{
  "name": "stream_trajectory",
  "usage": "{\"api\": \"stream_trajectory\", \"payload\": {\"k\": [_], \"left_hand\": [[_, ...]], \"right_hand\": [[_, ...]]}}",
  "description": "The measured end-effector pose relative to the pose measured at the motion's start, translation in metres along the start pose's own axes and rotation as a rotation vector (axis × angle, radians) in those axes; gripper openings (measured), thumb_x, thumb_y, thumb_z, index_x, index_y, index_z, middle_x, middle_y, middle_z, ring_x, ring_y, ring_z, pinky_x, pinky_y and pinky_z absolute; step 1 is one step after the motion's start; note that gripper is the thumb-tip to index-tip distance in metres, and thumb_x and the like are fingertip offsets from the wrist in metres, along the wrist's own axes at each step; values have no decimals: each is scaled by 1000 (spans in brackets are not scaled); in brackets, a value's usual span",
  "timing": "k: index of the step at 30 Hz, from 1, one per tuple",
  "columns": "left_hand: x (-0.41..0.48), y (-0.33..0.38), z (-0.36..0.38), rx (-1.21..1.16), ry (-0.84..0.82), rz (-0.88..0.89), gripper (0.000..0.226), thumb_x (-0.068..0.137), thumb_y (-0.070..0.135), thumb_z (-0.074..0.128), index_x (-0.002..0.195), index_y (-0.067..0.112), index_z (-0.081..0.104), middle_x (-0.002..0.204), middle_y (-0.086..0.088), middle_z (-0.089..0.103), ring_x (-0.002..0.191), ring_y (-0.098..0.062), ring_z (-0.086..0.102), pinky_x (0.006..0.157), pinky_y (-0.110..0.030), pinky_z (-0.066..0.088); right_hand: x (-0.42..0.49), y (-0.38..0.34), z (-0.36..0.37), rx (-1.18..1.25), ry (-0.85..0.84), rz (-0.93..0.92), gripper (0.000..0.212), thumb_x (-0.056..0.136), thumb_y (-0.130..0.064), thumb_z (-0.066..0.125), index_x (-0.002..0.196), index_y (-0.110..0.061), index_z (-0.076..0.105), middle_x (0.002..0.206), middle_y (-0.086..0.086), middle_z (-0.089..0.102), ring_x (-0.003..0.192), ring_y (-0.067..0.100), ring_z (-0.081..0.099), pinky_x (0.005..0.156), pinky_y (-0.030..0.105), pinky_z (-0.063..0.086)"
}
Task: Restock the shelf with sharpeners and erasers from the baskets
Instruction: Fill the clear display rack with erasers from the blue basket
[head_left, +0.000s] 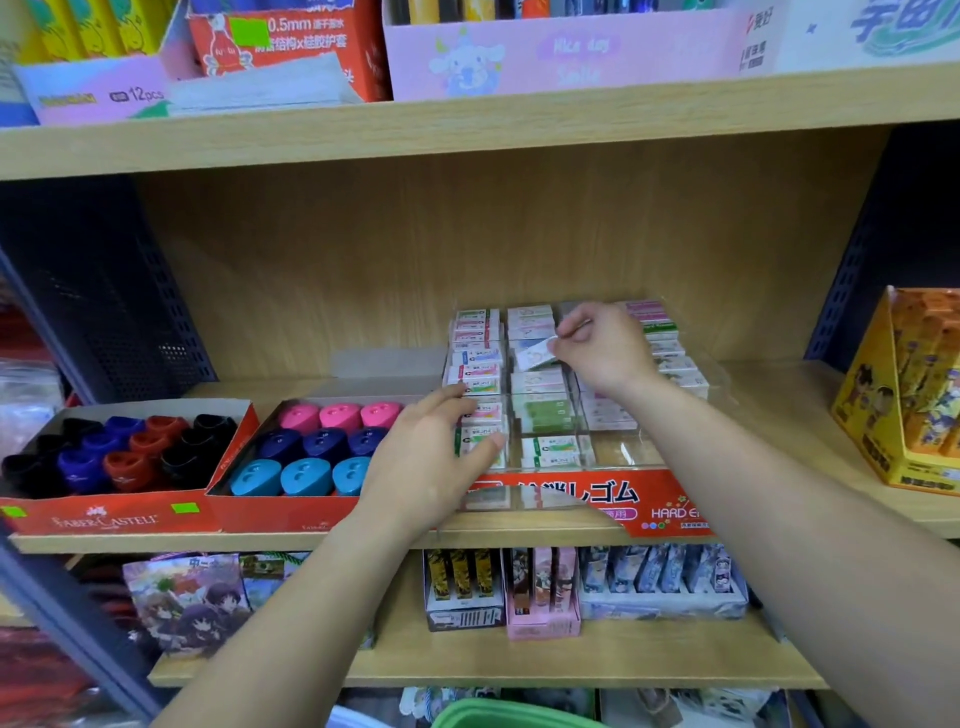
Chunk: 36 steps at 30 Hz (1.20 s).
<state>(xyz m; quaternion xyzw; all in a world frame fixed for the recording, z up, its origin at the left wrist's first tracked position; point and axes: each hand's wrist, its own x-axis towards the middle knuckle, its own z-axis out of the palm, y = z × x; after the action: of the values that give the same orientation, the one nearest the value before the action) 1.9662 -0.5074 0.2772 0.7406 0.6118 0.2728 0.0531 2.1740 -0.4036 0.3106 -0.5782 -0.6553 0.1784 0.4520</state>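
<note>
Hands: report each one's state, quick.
Left hand: open, fingers resting on the left column of erasers.
Right hand: pinches one white eraser over the display tray.

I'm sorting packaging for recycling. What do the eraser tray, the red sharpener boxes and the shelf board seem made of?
Eraser tray: clear rigid plastic, glossy; erasers show through its walls.
Red sharpener boxes: printed cardboard, matte, folded flaps.
Shelf board: probably wood-grain laminate over board; smooth, uniform face.
</note>
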Motion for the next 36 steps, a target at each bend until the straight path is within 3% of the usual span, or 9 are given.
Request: {"api": "stream_trajectory", "payload": {"k": [4, 8, 15, 19, 22, 25, 28, 31, 36], "left_hand": [[0, -1, 2, -20, 11, 7, 58, 96, 56, 56, 145, 26, 54, 158, 13, 40, 144, -12, 36, 114, -34, 35], [1, -2, 3, -22, 16, 8, 58, 95, 56, 57, 145, 25, 55, 157, 13, 41, 143, -12, 37, 113, -34, 37], [-16, 0, -26, -31, 14, 44, 53, 96, 51, 59, 144, 29, 56, 154, 13, 47, 142, -10, 40, 117, -36, 35], [-86, -21, -49, -167, 204, 8, 27, 93, 37, 67, 120, 31, 70, 122, 20, 65, 116, 1, 55, 98, -25, 44], [-157, -66, -48, -202, 242, -123, 9, 91, 27, 72, 97, 33, 71, 101, 21, 67, 94, 2, 61, 79, -17, 44], [-221, -130, -24, -143, 99, -372, 17, 88, 24, 76, 95, 37, 67, 95, 16, 67, 88, -6, 65, 71, -21, 45], [-277, -193, 0, -89, -198, -642, 38, 89, 29, 75, 124, 19, 65, 116, 1, 69, 106, -23, 66, 84, -30, 46], [-326, -240, 24, -132, -469, -809, 63, 92, 34, 73, 146, 12, 47, 137, -7, 61, 120, -26, 61, 99, -30, 44], [-388, -285, 78, -193, -600, -984, 77, 91, 45, 70, 154, 14, 36, 150, -8, 52, 132, -28, 54, 106, -37, 44]], "right_hand": [[6, 8, 9, -121, 27, -50, 11, 86, -21, 77, 79, -19, 69, 71, -4, 69, 69, 13, 67, 65, 27, 53], [9, 16, 15, -254, 56, -98, 11, 84, -22, 77, 75, -20, 72, 91, 4, 71, 86, 16, 64, 77, 29, 51], [-40, -20, -4, -299, -44, -182, 16, 91, -31, 66, 102, -24, 75, 110, -2, 62, 107, 18, 59, 86, 34, 48], [-114, -53, 2, -251, -175, -314, 19, 92, -36, 66, 107, -26, 73, 110, -9, 63, 106, 12, 58, 94, 36, 48], [-177, -69, 31, -238, -339, -404, 21, 92, -40, 66, 109, -28, 72, 109, -10, 61, 101, 13, 58, 90, 35, 49], [-228, -70, 80, -259, -537, -448, 22, 91, -41, 66, 108, -29, 72, 110, -9, 61, 104, 16, 59, 88, 36, 50], [-268, -59, 149, -320, -755, -434, 22, 91, -43, 65, 109, -30, 69, 109, -7, 60, 106, 20, 59, 85, 36, 50], [-297, -30, 223, -420, -977, -372, 26, 90, -44, 65, 111, -28, 67, 113, -2, 61, 110, 24, 59, 90, 41, 51], [-325, 24, 323, -553, -1256, -312, 42, 90, -42, 68, 125, -19, 64, 125, 8, 59, 116, 27, 58, 95, 35, 45]]}}
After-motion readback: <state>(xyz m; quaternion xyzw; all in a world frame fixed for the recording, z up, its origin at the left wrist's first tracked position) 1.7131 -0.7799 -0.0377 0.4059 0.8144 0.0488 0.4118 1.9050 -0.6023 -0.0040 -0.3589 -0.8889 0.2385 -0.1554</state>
